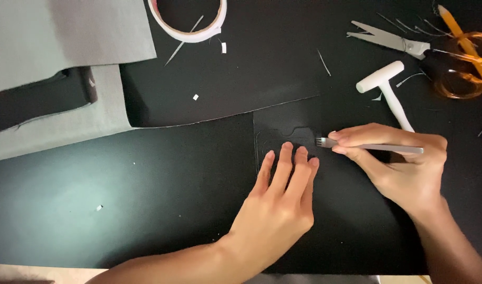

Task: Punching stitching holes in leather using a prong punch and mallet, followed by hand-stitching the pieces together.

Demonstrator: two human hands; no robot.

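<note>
Just right of the frame's centre a small black leather piece [283,142] with a curved, notched outline lies flat on a larger black sheet [199,105], dark on dark, so its edge is hard to read. A pronged metal chisel [370,147] points its teeth at the piece's right edge; the right hand [404,163] has its grip clenched around the shaft, thumb and fingers pinching close behind the teeth, with the tool lying low rather than upright. The left hand [280,202] grasps nothing: its fingers are spread flat and press on the leather just left of the teeth. To do this well, in my judgement, the prongs should seat squarely on the marked line, the tool should be raised upright before any blow, and the pressing fingers should stay off the teeth while holding the piece from sliding. A white mallet [388,89] lies just above the right hand, within reach. Further out, at upper right, are scissors [393,39] with amber handles and a yellow pencil [464,42]; at the top is a tape roll [191,23]; at upper left grey fabric [67,42] covers the desk.
</note>
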